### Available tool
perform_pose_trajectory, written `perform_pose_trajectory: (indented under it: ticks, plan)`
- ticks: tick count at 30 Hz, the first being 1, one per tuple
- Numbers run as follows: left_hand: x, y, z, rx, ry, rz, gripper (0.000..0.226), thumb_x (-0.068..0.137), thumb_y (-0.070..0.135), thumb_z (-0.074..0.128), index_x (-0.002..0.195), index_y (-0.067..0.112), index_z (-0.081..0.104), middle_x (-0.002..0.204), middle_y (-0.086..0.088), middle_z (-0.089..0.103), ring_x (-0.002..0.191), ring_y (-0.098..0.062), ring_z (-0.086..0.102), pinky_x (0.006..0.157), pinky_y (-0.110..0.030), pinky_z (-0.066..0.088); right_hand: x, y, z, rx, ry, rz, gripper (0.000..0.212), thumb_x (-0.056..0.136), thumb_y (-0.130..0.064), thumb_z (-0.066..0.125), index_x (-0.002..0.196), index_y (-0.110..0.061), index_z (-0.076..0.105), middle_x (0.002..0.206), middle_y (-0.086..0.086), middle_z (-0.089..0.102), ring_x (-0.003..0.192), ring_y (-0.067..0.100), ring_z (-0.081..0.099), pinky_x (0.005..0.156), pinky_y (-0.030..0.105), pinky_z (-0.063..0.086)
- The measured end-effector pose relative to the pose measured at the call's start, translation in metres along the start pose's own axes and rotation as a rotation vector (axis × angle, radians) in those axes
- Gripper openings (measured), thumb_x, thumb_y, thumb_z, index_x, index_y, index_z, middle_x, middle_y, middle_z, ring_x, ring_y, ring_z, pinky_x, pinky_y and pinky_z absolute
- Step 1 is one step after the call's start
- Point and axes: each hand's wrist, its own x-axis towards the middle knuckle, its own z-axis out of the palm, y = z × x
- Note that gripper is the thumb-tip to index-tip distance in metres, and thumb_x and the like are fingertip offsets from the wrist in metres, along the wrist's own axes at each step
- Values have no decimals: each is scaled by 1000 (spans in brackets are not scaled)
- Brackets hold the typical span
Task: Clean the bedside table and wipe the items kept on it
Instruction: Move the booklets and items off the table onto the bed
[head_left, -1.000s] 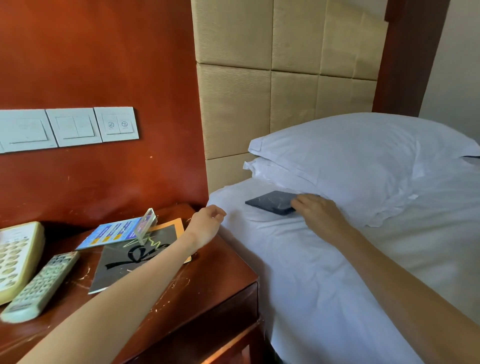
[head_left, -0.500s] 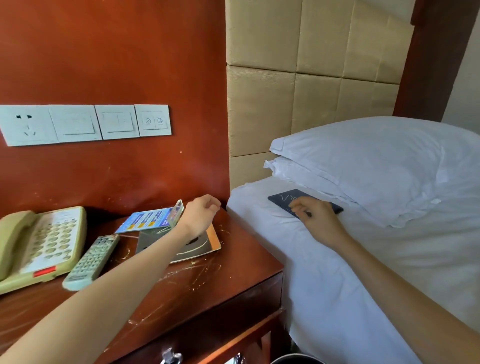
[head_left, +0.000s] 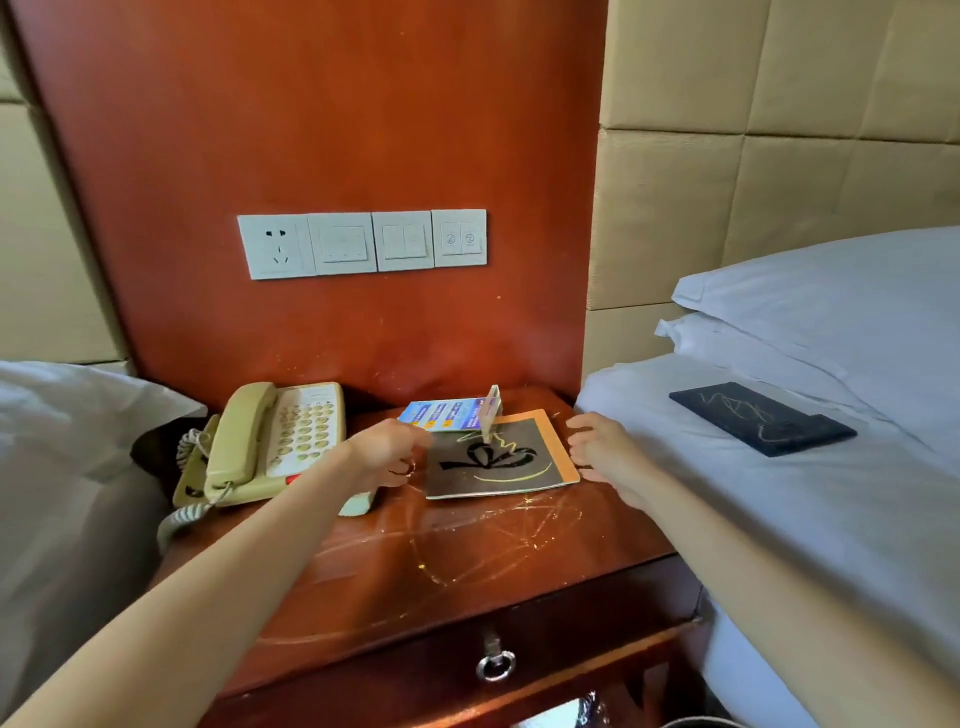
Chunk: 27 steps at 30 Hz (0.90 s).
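Your hands flank the booklet at frame center.

Your left hand (head_left: 387, 452) hangs loosely curled and your right hand (head_left: 602, 452) spreads open, neither holding anything, either side of the black booklet (head_left: 498, 460) on the scratched counter (head_left: 467, 556); the beige telephone (head_left: 275, 441) sits center-left.

Both forearms are bare up to the frame edge, with no sleeve visible. The left hand (head_left: 387, 457) wears a thin ring. The right hand (head_left: 605, 454) shows no jewellery.
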Motion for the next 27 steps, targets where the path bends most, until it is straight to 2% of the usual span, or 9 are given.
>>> perform_pose_trajectory:
  ticks: [3,6,8,10,12,16,20,23,27]
  plan:
    - [-1,-3,-3,-103,-53,-64,16,96,22,53,106,10,56,92,-7,50,96,-27,49,86,-37,43,2,-13,8,56,11,94,42,93,1,47,132,-14,47,115,8,55,93,19,56,64,25,49]
    - [-1,-3,1,-211,-51,-127,34,96,20,54,124,3,48,115,-18,50,118,-38,51,88,-43,46,4,-21,13,118,90,124,49,89,11,49,135,-6,46,131,15,49,104,24,53,72,30,51]
    - [0,-1,5,-247,-1,-159,39,95,19,55,128,0,47,126,-21,47,123,-39,50,86,-45,48,2,-28,17,186,112,172,48,89,13,50,134,-2,45,129,16,50,101,25,55,61,27,54]
    - [0,0,6,-283,48,-192,33,96,18,54,124,1,51,126,-20,50,113,-36,55,82,-43,50,-1,-33,20,261,86,237,45,90,12,47,133,-1,44,109,15,58,85,25,63,47,28,53]
    - [1,0,6,-325,83,-201,20,95,14,52,112,3,54,113,-15,55,89,-27,56,72,-35,50,-4,-37,22,273,71,276,41,91,9,47,131,-2,43,91,14,60,75,27,67,45,30,53]
    - [-2,4,9,-339,100,-140,7,92,4,52,92,10,54,82,-6,51,65,-14,47,53,-23,41,-8,-46,18,272,39,252,37,90,6,51,125,-2,46,87,16,65,67,27,71,48,29,55]
    - [-3,15,8,-252,122,-76,11,93,-1,47,96,7,53,69,-7,51,52,-12,48,37,-15,37,-14,-57,10,252,12,212,28,89,1,55,116,1,51,77,19,71,64,26,72,47,26,53]
    - [-5,22,1,-213,113,-89,10,94,0,47,86,5,53,61,-9,49,41,-11,47,39,-17,37,-19,-63,3,187,-43,196,26,88,-3,56,113,2,54,77,18,73,69,25,73,52,25,53]
    - [-10,35,-9,-275,81,-84,11,96,7,46,90,3,54,68,-12,58,36,-10,51,39,-17,45,-22,-63,-8,198,-77,209,25,88,-4,55,112,2,53,81,18,73,72,26,73,56,27,52]
